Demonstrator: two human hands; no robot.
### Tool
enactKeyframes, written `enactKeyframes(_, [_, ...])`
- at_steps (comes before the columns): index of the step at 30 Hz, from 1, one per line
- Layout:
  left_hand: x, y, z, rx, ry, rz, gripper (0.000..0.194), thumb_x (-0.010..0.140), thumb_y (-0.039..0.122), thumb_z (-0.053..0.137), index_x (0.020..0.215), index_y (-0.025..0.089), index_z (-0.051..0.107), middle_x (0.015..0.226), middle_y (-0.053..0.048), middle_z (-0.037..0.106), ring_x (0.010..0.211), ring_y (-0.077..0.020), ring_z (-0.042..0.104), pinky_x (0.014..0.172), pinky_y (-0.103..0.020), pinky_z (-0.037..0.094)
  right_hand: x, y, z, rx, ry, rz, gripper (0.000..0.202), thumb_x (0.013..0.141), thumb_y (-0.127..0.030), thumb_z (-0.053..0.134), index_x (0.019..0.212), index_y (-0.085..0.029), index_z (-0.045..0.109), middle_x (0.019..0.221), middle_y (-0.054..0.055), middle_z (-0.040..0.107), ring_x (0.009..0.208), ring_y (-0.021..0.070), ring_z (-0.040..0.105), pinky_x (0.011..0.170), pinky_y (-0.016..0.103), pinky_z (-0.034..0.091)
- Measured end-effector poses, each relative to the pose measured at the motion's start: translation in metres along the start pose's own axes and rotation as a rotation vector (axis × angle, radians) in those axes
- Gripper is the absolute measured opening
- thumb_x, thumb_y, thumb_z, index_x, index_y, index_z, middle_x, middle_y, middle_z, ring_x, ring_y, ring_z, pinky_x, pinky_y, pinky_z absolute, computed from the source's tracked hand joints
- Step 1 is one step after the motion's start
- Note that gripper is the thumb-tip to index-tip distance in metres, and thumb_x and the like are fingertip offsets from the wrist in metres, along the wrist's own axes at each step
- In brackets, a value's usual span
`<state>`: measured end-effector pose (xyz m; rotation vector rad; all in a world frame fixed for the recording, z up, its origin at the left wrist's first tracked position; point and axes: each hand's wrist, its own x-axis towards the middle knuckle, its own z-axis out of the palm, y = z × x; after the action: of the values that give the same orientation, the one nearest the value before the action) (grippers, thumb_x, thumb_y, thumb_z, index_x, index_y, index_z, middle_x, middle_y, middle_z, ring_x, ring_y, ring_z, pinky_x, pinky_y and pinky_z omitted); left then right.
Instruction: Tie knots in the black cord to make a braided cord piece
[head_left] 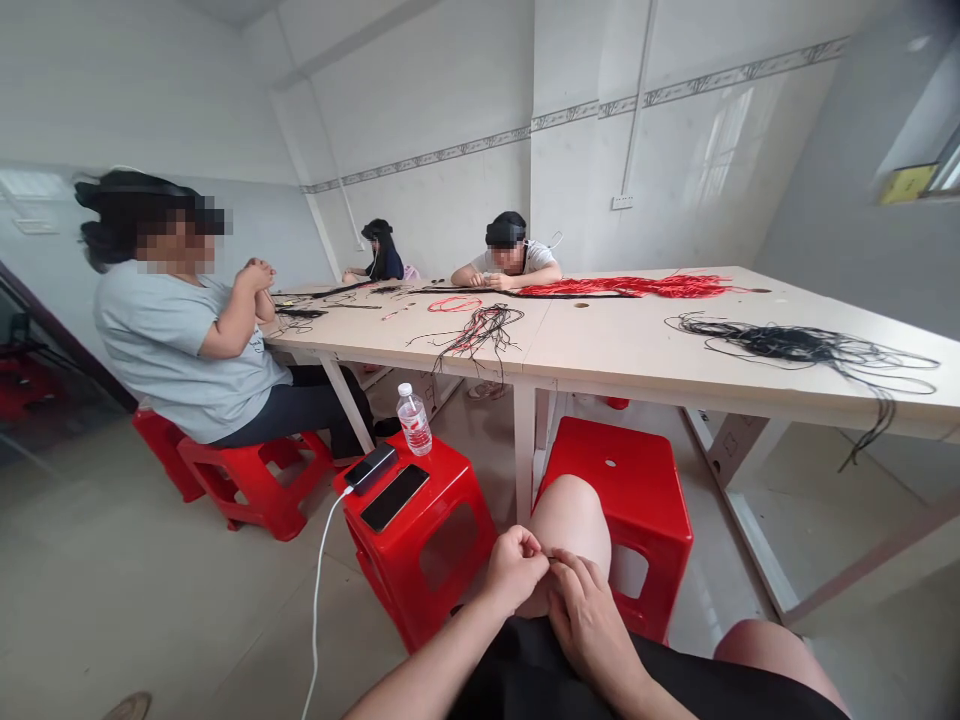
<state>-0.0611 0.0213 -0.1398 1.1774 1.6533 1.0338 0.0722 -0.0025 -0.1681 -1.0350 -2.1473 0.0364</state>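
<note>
Above my raised knee, my left hand and my right hand meet, fingertips almost touching. Both are closed in a pinch on a thin dark cord. Just a short bit of this cord shows between the fingers; the rest is hidden by my hands. My left hand's fingers are curled, while those of my right hand bend forward over the thigh.
A red stool at left bears a water bottle, a phone and a cabled power bank. Another red stool stands ahead. Black cords and red cords lie on the long table; several people sit around it.
</note>
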Motion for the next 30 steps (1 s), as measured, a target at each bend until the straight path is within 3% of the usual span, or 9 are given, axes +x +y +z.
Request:
enactKeyframes(9, [0.000, -0.005, 0.000, 0.034, 0.008, 0.032, 0.012, 0.058, 0.013, 0.055, 0.063, 0.019, 0.046, 0.057, 0.005, 0.044, 0.056, -0.0100, 0.040, 0.055, -0.023, 0.032, -0.003, -0.001, 0.003, -0.160, 0.021, 0.013, 0.036, 0.078, -0.009, 0.046, 0.114, -0.014, 0.053, 0.109, 0.012, 0.062, 0.095, 0.0268, 0.055, 0.076, 0.039, 0.050])
enactKeyframes(22, [0.001, -0.008, -0.001, 0.037, 0.009, 0.047, 0.013, 0.058, 0.014, 0.056, 0.064, 0.019, 0.046, 0.057, 0.004, 0.045, 0.056, -0.0105, 0.042, 0.054, -0.023, 0.032, -0.004, 0.000, 0.002, -0.214, 0.018, 0.048, 0.036, 0.080, -0.014, 0.047, 0.114, -0.015, 0.056, 0.103, 0.011, 0.063, 0.090, 0.0256, 0.055, 0.068, 0.036, 0.047])
enactKeyframes(30, [-0.002, -0.004, -0.002, 0.062, 0.008, 0.039, 0.011, 0.059, 0.016, 0.055, 0.064, 0.019, 0.046, 0.058, 0.004, 0.046, 0.056, -0.0107, 0.042, 0.055, -0.023, 0.033, -0.006, 0.002, 0.004, -0.203, 0.004, 0.044, 0.039, 0.081, -0.014, 0.046, 0.118, -0.017, 0.056, 0.110, 0.012, 0.060, 0.099, 0.0277, 0.054, 0.073, 0.038, 0.049])
